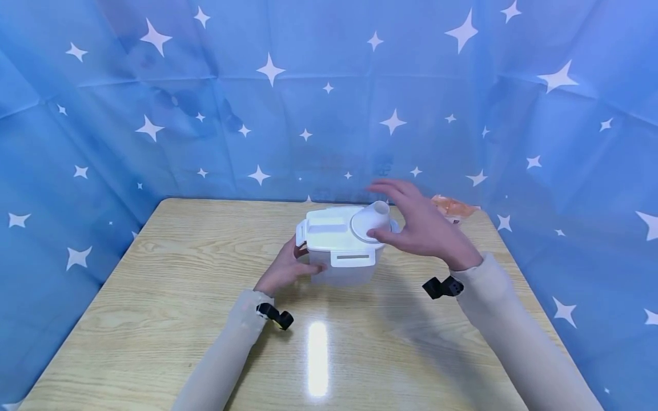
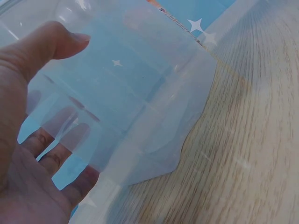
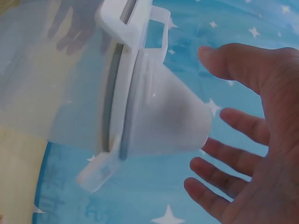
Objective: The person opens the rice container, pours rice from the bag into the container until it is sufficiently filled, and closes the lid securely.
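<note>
One orange packet (image 1: 452, 206), head view only.

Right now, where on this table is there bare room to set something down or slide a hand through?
The left half of the table, from the left hand out to the left edge, lies bare, as does the near strip between the sleeves. It is crowded mid-table around the container, where the right hand hovers by the cup, and at the far right corner by the orange packet.

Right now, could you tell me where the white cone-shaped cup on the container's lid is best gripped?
Grip the cone cup round its narrow upper end, coming from above and the right, where the right hand hovers open. It stands upright on the lid, tapering upward, so fingers can wrap it there.
</note>
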### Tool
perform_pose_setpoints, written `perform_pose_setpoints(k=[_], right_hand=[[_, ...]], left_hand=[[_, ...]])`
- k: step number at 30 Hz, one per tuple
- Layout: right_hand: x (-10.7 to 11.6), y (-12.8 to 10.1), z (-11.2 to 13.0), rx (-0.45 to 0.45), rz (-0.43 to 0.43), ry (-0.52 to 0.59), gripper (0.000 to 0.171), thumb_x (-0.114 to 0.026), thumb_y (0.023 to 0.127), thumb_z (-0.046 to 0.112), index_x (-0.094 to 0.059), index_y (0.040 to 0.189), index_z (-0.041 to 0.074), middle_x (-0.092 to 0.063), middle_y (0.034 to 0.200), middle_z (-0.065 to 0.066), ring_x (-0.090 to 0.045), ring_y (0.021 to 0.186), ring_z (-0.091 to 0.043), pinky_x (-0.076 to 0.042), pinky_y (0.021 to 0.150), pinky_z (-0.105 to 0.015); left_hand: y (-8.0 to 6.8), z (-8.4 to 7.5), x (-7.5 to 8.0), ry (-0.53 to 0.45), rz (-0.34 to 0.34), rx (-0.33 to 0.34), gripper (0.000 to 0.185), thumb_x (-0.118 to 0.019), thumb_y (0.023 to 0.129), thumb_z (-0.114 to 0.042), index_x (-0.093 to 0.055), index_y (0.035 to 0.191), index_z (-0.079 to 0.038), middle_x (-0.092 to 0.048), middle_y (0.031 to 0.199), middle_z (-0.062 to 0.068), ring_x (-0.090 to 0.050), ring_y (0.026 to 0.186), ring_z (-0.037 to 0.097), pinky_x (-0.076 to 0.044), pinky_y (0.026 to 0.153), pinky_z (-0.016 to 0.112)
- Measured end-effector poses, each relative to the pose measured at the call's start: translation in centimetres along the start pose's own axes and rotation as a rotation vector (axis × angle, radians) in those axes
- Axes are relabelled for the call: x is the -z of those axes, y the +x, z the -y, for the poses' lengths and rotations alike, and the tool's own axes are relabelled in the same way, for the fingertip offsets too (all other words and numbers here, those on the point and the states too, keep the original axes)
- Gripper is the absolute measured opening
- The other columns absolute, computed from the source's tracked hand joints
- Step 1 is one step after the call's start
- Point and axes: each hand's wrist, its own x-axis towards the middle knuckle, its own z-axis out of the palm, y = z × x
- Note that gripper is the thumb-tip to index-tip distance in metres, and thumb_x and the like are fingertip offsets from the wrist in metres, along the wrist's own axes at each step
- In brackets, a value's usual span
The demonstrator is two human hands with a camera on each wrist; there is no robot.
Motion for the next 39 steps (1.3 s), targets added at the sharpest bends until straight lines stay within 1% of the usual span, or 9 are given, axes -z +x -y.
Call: perform_pose_setpoints(k=[3,10,13,17,21,25,28,31,39], right_hand=[[-0.1,0.5,0.7,0.045,0.042,-0.028,0.072,-0.08,0.089,0.035,-0.048,0.152,0.022,-0.039,0.163,-0.005,-0.033,0.15,-0.033,-0.038,0.117,-0.061],[-0.5,1.8,2.5,0.077,0.14,-0.092,0.074,-0.082,0.087,0.035,-0.047,0.152,0.029,-0.04,0.163,-0.001,-0.033,0.151,-0.029,-0.046,0.114,-0.055],[-0.8,2.5,3.3,0.097,0.198,-0.128,0.073,-0.082,0.088,0.035,-0.048,0.152,0.026,-0.042,0.161,-0.002,-0.037,0.149,-0.028,-0.049,0.112,-0.053],[-1.5,3.5,4.1,0.115,0.275,-0.17,0.071,-0.079,0.091,0.035,-0.048,0.152,0.02,-0.046,0.158,-0.003,-0.04,0.147,-0.027,-0.047,0.115,-0.051],[-2.2,4.5,4.7,0.117,0.317,-0.206,0.067,-0.077,0.093,0.031,-0.048,0.152,0.017,-0.051,0.155,-0.006,-0.044,0.146,-0.028,-0.047,0.117,-0.05],[-3.1,5.1,4.9,0.14,0.313,-0.244,0.057,-0.074,0.095,0.023,-0.053,0.148,0.016,-0.059,0.145,-0.007,-0.056,0.133,-0.027,-0.055,0.107,-0.046],[-3.7,5.3,4.9,0.18,0.272,-0.253,0.046,-0.07,0.096,0.014,-0.06,0.142,0.013,-0.065,0.132,-0.008,-0.065,0.115,-0.025,-0.061,0.096,-0.041],[-4.2,5.4,4.8,0.218,0.226,-0.239,0.039,-0.066,0.096,0.004,-0.065,0.135,0.009,-0.069,0.122,-0.01,-0.069,0.105,-0.024,-0.063,0.089,-0.037],[-4.7,5.7,4.6,0.246,0.175,-0.204,0.037,-0.062,0.093,-0.008,-0.071,0.126,0.006,-0.072,0.116,-0.012,-0.071,0.102,-0.025,-0.063,0.084,-0.035]], left_hand=[[-0.1,0.0,0.0,-0.004,0.0,0.018,0.085,-0.089,0.079,-0.016,-0.044,0.148,-0.038,-0.052,0.148,-0.006,-0.045,0.145,0.033,-0.043,0.117,0.059],[-0.1,-0.1,0.1,0.002,-0.005,0.024,0.087,-0.089,0.079,-0.018,-0.042,0.15,-0.037,-0.051,0.149,-0.005,-0.045,0.145,0.035,-0.042,0.118,0.059],[-0.1,-0.1,0.3,0.007,-0.005,0.031,0.087,-0.089,0.079,-0.02,-0.041,0.15,-0.038,-0.051,0.149,-0.005,-0.045,0.145,0.034,-0.042,0.118,0.058],[-0.1,0.0,0.5,0.011,-0.002,0.031,0.087,-0.089,0.08,-0.02,-0.04,0.15,-0.037,-0.051,0.148,-0.004,-0.046,0.144,0.034,-0.042,0.118,0.057],[-0.2,0.0,0.5,-0.004,0.004,0.036,0.088,-0.089,0.08,-0.02,-0.04,0.151,-0.036,-0.051,0.148,-0.003,-0.047,0.143,0.034,-0.044,0.117,0.056],[-0.3,-0.1,0.5,-0.008,0.004,0.05,0.089,-0.089,0.08,-0.02,-0.039,0.152,-0.037,-0.049,0.15,-0.003,-0.046,0.144,0.034,-0.045,0.117,0.056],[-0.3,-0.1,0.4,0.005,0.001,0.049,0.088,-0.088,0.081,-0.02,-0.039,0.152,-0.035,-0.049,0.15,-0.004,-0.046,0.145,0.034,-0.042,0.119,0.057],[-0.2,-0.2,0.2,0.014,-0.001,0.043,0.086,-0.088,0.081,-0.019,-0.04,0.151,-0.035,-0.05,0.15,-0.004,-0.045,0.145,0.033,-0.04,0.12,0.057],[-0.1,-0.3,0.1,0.002,0.006,0.023,0.086,-0.087,0.081,-0.015,-0.041,0.151,-0.031,-0.051,0.148,-0.002,-0.047,0.143,0.034,-0.039,0.121,0.056]])
